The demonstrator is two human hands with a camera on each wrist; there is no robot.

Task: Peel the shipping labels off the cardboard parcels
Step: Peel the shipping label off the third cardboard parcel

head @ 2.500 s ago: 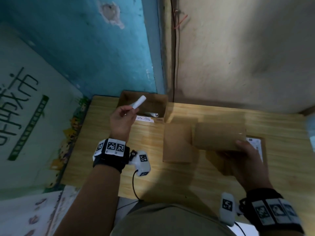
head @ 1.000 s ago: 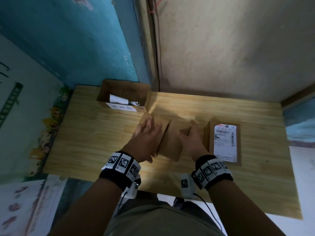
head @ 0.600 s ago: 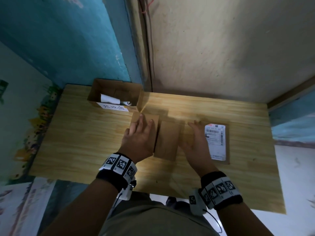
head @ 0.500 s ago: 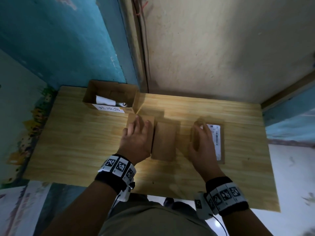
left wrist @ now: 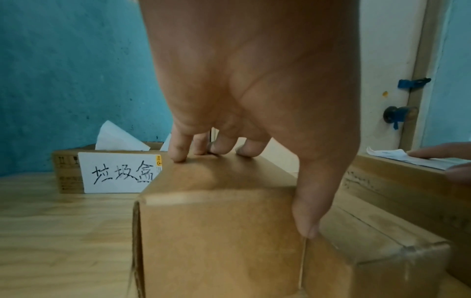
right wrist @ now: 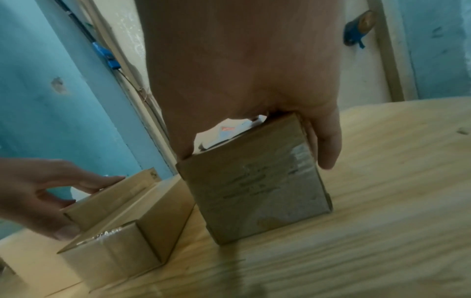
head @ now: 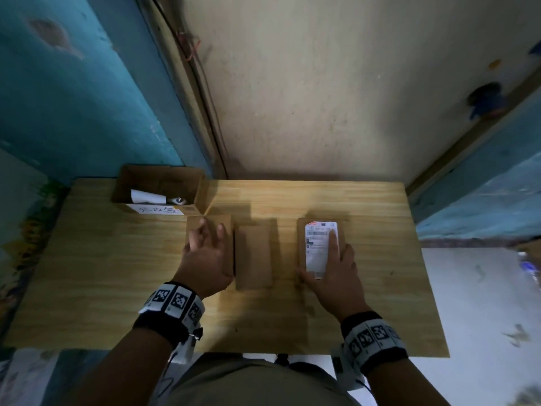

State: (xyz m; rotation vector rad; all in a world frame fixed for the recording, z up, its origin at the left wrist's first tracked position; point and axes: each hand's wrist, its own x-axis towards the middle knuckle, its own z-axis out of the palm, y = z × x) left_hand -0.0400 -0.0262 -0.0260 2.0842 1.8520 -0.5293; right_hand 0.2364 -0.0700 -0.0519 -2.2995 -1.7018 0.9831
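Three brown cardboard parcels lie side by side on the wooden table (head: 117, 273). My left hand (head: 209, 244) rests on the bare left parcel (head: 225, 222), fingers laid straight along its top and thumb down its right side. The bare middle parcel (head: 253, 256) lies untouched beside it. My right hand (head: 336, 271) grips the right parcel (head: 301, 247), thumb at its near left corner, fingers down its right side. Its index finger lies on the white shipping label (head: 317, 247) stuck to the top. In the right wrist view the palm hides most of the label (right wrist: 224, 131).
An open cardboard box (head: 158, 183) with a handwritten note on its front stands at the back left, holding rolled white paper (head: 146, 197). Walls close off the table's far side. Bare tabletop stretches to the left, the right and the near edge.
My right hand has moved right from the middle parcel onto the labelled parcel and taken hold of it. My left hand stays on the left parcel after dropping a rolled label in the box.
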